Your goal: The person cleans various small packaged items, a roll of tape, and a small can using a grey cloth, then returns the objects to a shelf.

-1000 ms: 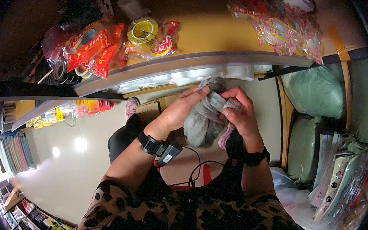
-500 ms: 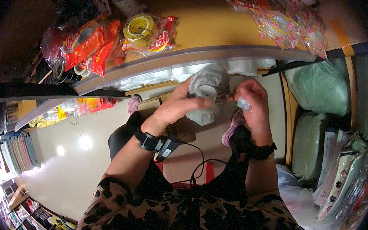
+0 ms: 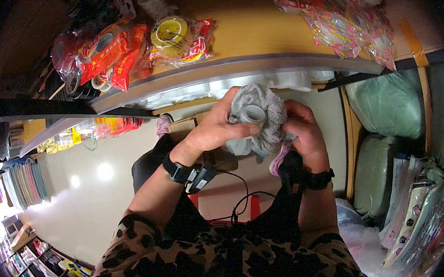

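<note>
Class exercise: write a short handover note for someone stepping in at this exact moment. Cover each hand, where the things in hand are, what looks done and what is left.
Left hand: gripping the grey fuzzy cloth from the left, thumb beside the grey ring-shaped cap set in it.
Right hand: holding the cloth's right side.
Where: bundle is held up in front of the wooden counter, not resting on anything.
Done: cloth is wrapped around the ring piece, whose opening shows.
Left: bundle not yet set down; what the cloth covers is hidden.
</note>
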### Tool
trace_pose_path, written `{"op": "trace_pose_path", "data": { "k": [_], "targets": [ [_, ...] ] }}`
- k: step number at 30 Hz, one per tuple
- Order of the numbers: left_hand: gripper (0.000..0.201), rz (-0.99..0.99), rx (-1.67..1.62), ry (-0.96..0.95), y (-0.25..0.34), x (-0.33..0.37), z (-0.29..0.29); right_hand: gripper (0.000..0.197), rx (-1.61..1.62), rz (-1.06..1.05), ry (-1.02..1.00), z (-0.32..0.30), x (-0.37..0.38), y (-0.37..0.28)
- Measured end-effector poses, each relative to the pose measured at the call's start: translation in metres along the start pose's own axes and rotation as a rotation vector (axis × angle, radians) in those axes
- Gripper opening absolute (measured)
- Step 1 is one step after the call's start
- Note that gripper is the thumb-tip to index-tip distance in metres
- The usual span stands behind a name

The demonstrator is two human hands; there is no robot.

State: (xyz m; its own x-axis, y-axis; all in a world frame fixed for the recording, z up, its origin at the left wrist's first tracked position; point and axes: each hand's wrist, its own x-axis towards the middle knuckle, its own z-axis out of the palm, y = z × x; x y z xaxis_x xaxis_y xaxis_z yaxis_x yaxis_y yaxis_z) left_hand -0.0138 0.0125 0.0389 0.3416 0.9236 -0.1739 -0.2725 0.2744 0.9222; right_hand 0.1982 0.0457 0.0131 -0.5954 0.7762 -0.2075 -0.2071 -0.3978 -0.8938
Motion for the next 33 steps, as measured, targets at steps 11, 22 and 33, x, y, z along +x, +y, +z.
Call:
{"op": "trace_pose_path", "data": {
  "k": [11,22,33],
  "targets": [
    [0.052,0.228,0.007,0.081,-0.02,0.007,-0.006,0.022,-0.28,-0.17,0.027,0.028,0.008,0.007],
    [0.027,0.133,0.165,0.168,-0.039,0.006,0.006,0.018,-0.503,-0.079,0.105,0.032,0.009,0.004],
    [0.023,0.058,-0.274,0.325,-0.022,0.008,0.013,0.018,-0.133,-0.17,0.343,0.036,0.015,0.024]
  ]
}}
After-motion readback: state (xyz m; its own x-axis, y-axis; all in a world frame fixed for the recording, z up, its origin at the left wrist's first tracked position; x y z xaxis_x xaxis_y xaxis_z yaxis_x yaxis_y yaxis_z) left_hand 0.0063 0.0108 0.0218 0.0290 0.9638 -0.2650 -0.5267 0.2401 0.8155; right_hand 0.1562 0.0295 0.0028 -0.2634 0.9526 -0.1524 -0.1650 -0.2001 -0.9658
